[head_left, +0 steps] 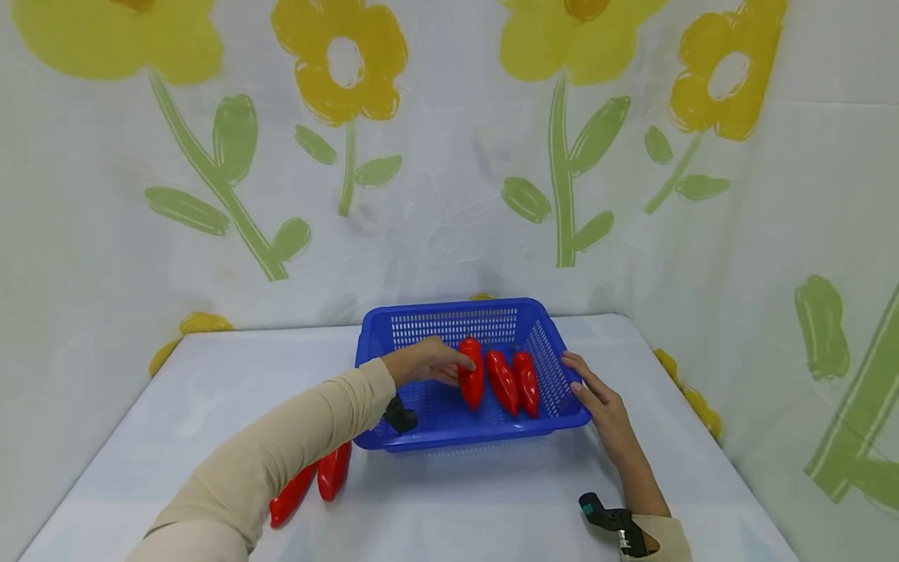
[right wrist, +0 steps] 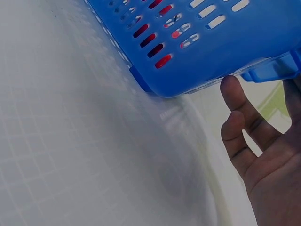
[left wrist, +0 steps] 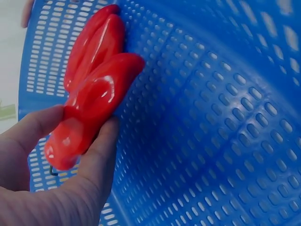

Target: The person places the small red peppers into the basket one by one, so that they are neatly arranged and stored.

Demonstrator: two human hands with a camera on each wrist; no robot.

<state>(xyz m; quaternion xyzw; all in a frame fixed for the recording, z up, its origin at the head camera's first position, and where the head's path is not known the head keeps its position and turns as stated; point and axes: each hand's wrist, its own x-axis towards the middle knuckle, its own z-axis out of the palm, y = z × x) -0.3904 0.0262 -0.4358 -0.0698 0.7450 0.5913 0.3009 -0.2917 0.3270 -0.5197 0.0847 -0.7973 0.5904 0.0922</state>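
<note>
My left hand (head_left: 438, 361) reaches into the blue plastic basket (head_left: 456, 439) and pinches a glossy red pepper (head_left: 472, 382) between thumb and fingers. In the left wrist view, the held pepper (left wrist: 96, 101) has its dark stem end toward the palm. Two other red peppers, one leaning (head_left: 502, 381) and one beside it (head_left: 526, 382), lie in the basket's right part; the held one overlaps them in the left wrist view. At the right rim, my right hand (head_left: 605, 410) grips the basket's edge, while two fingers (right wrist: 235, 136) hang loosely bent below the rim outside its slotted wall.
On the white table (head_left: 449, 515), two more red peppers, one farther left (head_left: 291, 499) and one nearer the basket (head_left: 333, 472), lie partly behind the left sleeve (head_left: 281, 445). A flower-printed white cloth (head_left: 435, 179) hangs behind the table and along its sides.
</note>
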